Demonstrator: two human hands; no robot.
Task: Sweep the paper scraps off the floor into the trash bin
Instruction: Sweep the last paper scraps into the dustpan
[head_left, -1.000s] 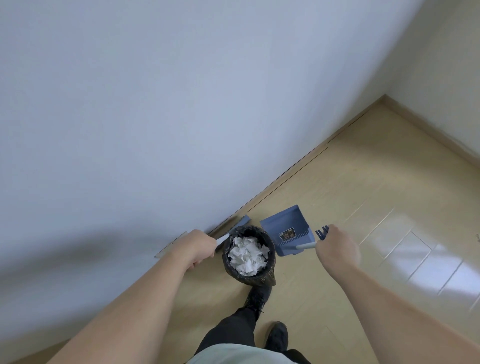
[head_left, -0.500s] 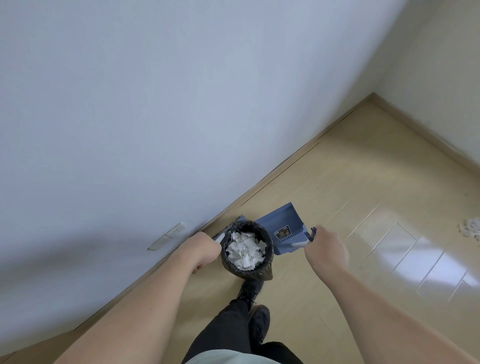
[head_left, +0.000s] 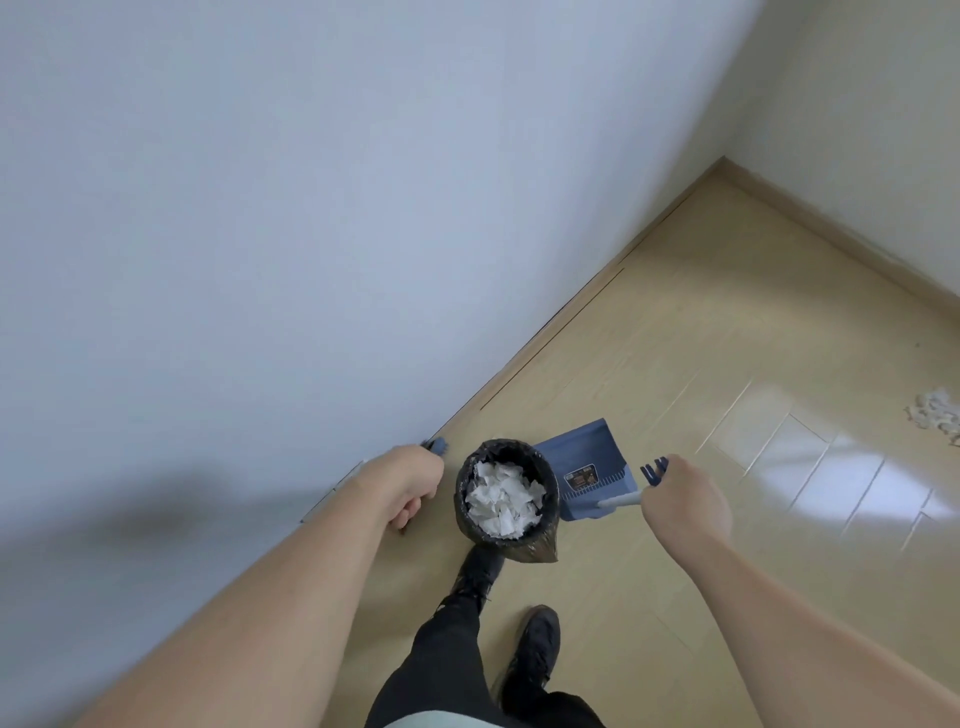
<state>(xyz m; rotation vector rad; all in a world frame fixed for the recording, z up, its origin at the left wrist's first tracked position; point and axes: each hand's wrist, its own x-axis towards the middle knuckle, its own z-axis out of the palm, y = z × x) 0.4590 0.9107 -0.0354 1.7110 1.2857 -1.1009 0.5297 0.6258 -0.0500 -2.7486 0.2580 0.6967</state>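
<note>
Trash bin (head_left: 506, 540) full of paper scraps (head_left: 503, 498)

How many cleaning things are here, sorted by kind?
Bins: 1, the bin, holding white scraps
Dustpans: 1, the dustpan, its handle held by the right hand
Brooms: 1, the broom in the left hand, mostly hidden
Scrap piles on the floor: 1, the pile
Total: 4
</note>
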